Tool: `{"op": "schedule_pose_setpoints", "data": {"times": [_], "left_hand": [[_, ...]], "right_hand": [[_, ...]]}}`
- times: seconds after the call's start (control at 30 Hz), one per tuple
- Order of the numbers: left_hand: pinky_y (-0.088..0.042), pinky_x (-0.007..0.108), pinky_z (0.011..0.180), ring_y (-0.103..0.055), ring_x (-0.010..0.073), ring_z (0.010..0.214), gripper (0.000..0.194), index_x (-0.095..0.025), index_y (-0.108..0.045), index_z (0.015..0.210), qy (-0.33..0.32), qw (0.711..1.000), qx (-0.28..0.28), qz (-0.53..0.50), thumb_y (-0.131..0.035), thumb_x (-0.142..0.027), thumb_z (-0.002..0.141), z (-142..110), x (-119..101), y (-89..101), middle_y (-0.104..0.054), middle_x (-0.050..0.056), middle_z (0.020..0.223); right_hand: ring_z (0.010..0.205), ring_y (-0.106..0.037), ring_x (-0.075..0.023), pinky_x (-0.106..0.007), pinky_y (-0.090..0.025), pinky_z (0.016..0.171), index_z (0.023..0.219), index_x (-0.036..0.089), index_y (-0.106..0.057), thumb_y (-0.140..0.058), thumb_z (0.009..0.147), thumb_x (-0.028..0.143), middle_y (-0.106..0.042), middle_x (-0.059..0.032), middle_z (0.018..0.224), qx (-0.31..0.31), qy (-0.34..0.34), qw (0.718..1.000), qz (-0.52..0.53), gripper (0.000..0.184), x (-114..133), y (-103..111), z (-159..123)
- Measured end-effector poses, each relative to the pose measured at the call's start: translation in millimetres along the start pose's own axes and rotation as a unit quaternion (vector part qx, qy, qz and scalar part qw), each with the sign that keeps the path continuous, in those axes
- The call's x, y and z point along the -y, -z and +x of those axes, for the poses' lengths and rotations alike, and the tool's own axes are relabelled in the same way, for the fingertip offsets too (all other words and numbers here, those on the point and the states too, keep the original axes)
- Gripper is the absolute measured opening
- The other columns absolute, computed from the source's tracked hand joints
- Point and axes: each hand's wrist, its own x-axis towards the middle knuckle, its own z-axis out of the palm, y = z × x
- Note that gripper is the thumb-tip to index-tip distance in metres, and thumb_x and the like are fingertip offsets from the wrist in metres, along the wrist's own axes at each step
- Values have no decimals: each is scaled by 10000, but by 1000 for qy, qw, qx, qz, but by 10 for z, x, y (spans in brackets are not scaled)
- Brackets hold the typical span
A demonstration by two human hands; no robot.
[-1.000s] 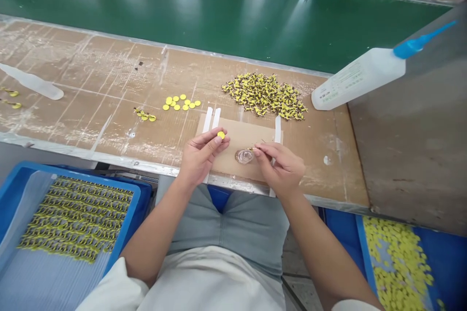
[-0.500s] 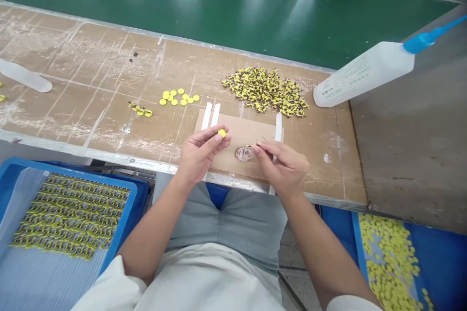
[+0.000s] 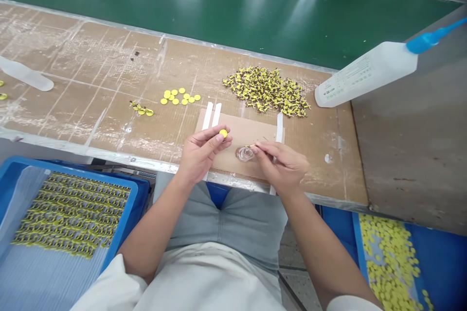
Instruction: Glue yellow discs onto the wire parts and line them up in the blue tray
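Yellow round flat disc (image 3: 223, 133) is pinched in the left hand (image 3: 198, 155), just beside the small clear round cup (image 3: 245, 154) on the brown cardboard sheet (image 3: 242, 129); best held by its edge, face level, fingertips off the middle. Right hand (image 3: 286, 167) grasps a tiny yellow-and-dark piece (image 3: 249, 146) at the cup, contact unclear, so a light 2-finger hold near its end and a steady wrist should limit slipping or knocking the cup. Keep the 2 held things apart and clear of the yellow-and-dark pile (image 3: 268, 90) beyond the sheet.
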Motion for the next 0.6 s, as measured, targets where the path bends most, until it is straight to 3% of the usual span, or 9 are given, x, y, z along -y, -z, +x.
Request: {"op": "schedule_pose_setpoints", "data": {"times": [0.2, 0.6], "left_hand": [[-600, 251, 871, -754, 146, 860, 267, -199, -817, 1029, -2, 1000, 1, -3, -869, -254, 773, 5, 6, 9, -796, 78, 1046], [-601, 240, 864, -751, 138, 855, 265, -199, -818, 1025, 5, 1000, 3, -4, -872, -263, 773, 2, 0, 4, -796, 80, 1042]], "right_hand": [[806, -756, -203, -308, -628, 662, 1017, 265, -781, -792, 861, 159, -789, -50, 941, -20, -19, 1000, 9, 188, -1, 53, -17], [775, -731, -188, -308, -619, 675, 1045, 265, -778, -751, 893, 159, -760, -48, 892, 6, 6, 1000, 10, 188, 7, 9, 33]]}}
